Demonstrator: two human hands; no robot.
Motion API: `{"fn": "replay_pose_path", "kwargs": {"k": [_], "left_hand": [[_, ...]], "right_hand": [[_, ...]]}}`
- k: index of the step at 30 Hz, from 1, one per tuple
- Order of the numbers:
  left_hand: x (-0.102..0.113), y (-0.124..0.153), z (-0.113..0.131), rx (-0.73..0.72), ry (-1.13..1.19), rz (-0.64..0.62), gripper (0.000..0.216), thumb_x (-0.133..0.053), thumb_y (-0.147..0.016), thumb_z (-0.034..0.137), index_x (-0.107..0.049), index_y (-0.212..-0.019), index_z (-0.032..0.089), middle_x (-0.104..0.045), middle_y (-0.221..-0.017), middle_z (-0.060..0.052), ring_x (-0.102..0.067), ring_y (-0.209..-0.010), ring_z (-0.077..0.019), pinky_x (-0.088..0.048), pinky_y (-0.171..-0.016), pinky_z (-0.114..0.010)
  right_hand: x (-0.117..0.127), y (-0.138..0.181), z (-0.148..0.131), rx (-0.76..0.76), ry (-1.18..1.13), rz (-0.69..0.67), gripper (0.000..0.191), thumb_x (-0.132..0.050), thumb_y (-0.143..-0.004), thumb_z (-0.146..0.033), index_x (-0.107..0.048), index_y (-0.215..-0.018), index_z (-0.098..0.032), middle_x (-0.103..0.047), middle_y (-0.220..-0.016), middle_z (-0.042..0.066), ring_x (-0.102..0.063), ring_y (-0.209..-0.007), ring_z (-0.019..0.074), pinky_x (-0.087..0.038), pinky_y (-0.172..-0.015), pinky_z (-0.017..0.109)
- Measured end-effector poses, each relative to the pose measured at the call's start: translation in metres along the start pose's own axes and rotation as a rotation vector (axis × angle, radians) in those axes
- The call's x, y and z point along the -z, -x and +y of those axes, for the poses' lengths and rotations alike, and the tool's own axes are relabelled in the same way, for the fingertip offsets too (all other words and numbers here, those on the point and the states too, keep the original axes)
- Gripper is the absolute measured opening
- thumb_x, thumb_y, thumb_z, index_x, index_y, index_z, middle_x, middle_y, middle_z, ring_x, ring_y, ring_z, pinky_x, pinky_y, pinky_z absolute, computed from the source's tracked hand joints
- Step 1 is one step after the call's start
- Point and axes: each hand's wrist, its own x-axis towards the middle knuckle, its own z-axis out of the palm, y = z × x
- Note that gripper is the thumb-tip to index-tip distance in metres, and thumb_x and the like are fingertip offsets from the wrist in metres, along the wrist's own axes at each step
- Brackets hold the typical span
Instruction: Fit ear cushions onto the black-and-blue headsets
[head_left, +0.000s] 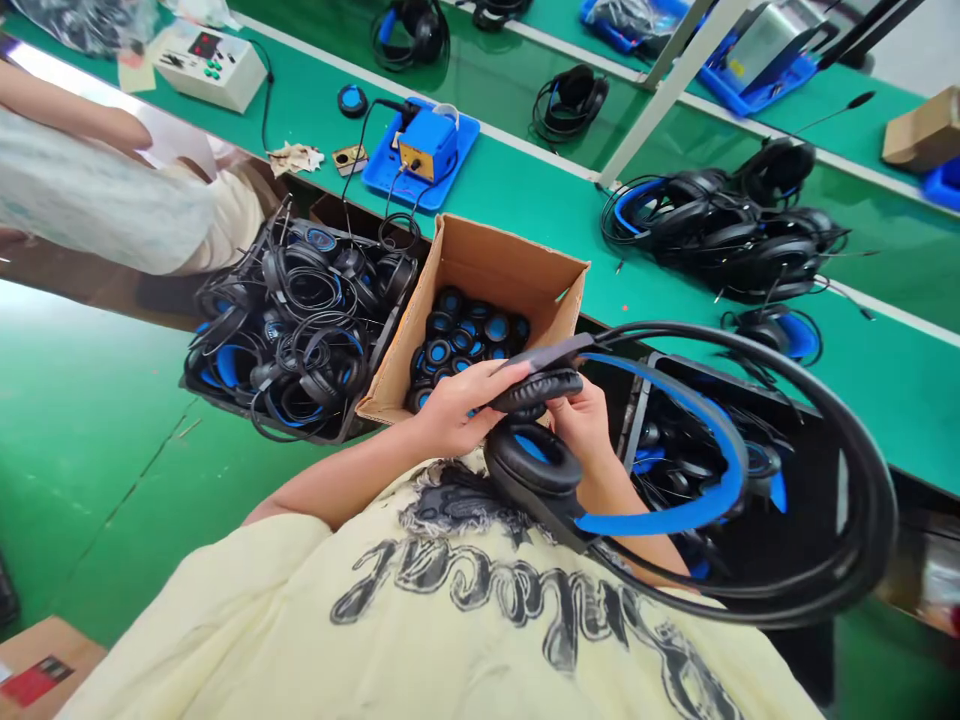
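Observation:
A black headset with a blue inner headband is held in front of my chest, its headband arching out to the right. My left hand is closed round one earcup, with the thumb and fingers at its padded cushion. My right hand grips the same earcup from the other side, its fingertips at the cushion's edge. The second earcup hangs just below, its blue inside facing up. Under my hands stands an open cardboard box holding many round black ear cushions with blue centres.
A black crate full of tangled headsets is left of the box. Another crate with headset parts is at right. Along the green bench lie a blue device on a tray and a headset pile. Another person is at left.

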Motion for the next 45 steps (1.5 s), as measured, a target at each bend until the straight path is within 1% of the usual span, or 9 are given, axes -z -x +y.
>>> {"fn": "replay_pose_path", "kwargs": {"k": [6,12,19,23,25,30,36,41,45], "left_hand": [[-0.001,-0.002,-0.005,0.213,0.188,0.051,0.067,-0.059,-0.099,0.032,-0.034,-0.161,0.028,-0.052,-0.156,-0.012,-0.055,-0.14,-0.0268,-0.048,-0.115,-0.037],[0.01,-0.007,0.008,0.111,0.043,-0.206,0.09,-0.066,-0.095,0.036,-0.01,-0.166,0.029,-0.043,-0.162,-0.014,-0.049,-0.145,-0.0301,-0.045,-0.118,-0.042],[-0.007,0.0,0.009,0.161,-0.061,-0.089,0.079,-0.057,-0.096,0.021,-0.019,-0.164,0.033,-0.057,-0.15,-0.01,-0.059,-0.135,-0.0255,-0.053,-0.107,-0.035],[-0.011,0.001,0.0,0.308,0.081,-0.058,0.082,-0.062,-0.094,0.03,-0.019,-0.165,0.03,-0.053,-0.155,-0.009,-0.063,-0.129,-0.0264,-0.056,-0.101,-0.032],[-0.011,0.001,-0.002,0.339,0.126,-0.072,0.083,-0.061,-0.096,0.035,-0.016,-0.165,0.029,-0.047,-0.16,-0.01,-0.061,-0.132,-0.0276,-0.057,-0.099,-0.032],[-0.011,0.004,-0.003,0.31,0.157,-0.108,0.093,-0.067,-0.092,0.051,-0.015,-0.165,0.028,-0.038,-0.165,-0.013,-0.046,-0.147,-0.0331,-0.052,-0.11,-0.039],[-0.011,0.004,0.0,0.401,0.236,-0.03,0.087,-0.067,-0.093,0.049,-0.023,-0.164,0.025,-0.041,-0.163,-0.013,-0.054,-0.14,-0.0313,-0.056,-0.104,-0.036],[-0.011,0.003,-0.001,0.376,0.247,0.03,0.077,-0.068,-0.093,0.042,-0.034,-0.161,0.025,-0.059,-0.148,-0.012,-0.066,-0.123,-0.0262,-0.058,-0.099,-0.031],[-0.001,-0.002,-0.004,0.223,0.206,-0.048,0.074,-0.067,-0.094,0.038,-0.036,-0.16,0.026,-0.056,-0.152,-0.013,-0.059,-0.135,-0.0277,-0.049,-0.112,-0.036]], "right_hand": [[0.005,-0.005,-0.003,-0.077,-0.062,-0.205,0.069,-0.082,-0.065,-0.074,-0.068,-0.112,-0.025,-0.074,-0.096,0.006,-0.07,-0.089,0.0254,-0.06,-0.076,0.038],[0.01,0.004,0.001,-0.128,0.044,-0.188,0.054,-0.08,-0.072,-0.07,-0.07,-0.093,-0.021,-0.074,-0.081,0.005,-0.071,-0.082,0.026,-0.061,-0.072,0.039],[0.002,0.009,0.001,-0.127,0.033,-0.114,0.046,-0.079,-0.077,-0.064,-0.069,-0.095,-0.023,-0.075,-0.091,0.006,-0.072,-0.088,0.0268,-0.061,-0.082,0.044],[-0.003,0.007,0.003,-0.167,-0.054,-0.209,0.07,-0.088,-0.063,-0.065,-0.064,-0.115,-0.025,-0.074,-0.11,0.008,-0.07,-0.103,0.0293,-0.06,-0.093,0.047],[-0.007,0.007,0.004,-0.162,-0.017,-0.163,0.075,-0.092,-0.057,-0.063,-0.064,-0.115,-0.024,-0.073,-0.112,0.009,-0.07,-0.106,0.03,-0.058,-0.097,0.05],[-0.011,0.009,-0.003,-0.124,0.12,-0.024,0.051,-0.086,-0.069,-0.061,-0.068,-0.096,-0.022,-0.075,-0.094,0.007,-0.071,-0.09,0.0273,-0.059,-0.091,0.049],[0.01,0.005,-0.011,-0.145,-0.014,-0.249,0.064,-0.077,-0.072,-0.074,-0.069,-0.113,-0.024,-0.075,-0.112,0.008,-0.071,-0.103,0.0296,-0.061,-0.088,0.043],[0.006,0.007,0.002,-0.069,0.17,-0.059,0.053,-0.064,-0.083,-0.075,-0.072,-0.091,-0.023,-0.075,-0.093,0.01,-0.07,-0.093,0.0313,-0.059,-0.086,0.048],[0.002,0.007,0.008,0.039,0.24,-0.044,0.05,-0.059,-0.088,-0.071,-0.072,-0.089,-0.023,-0.075,-0.089,0.009,-0.07,-0.085,0.0283,-0.058,-0.083,0.046]]}}
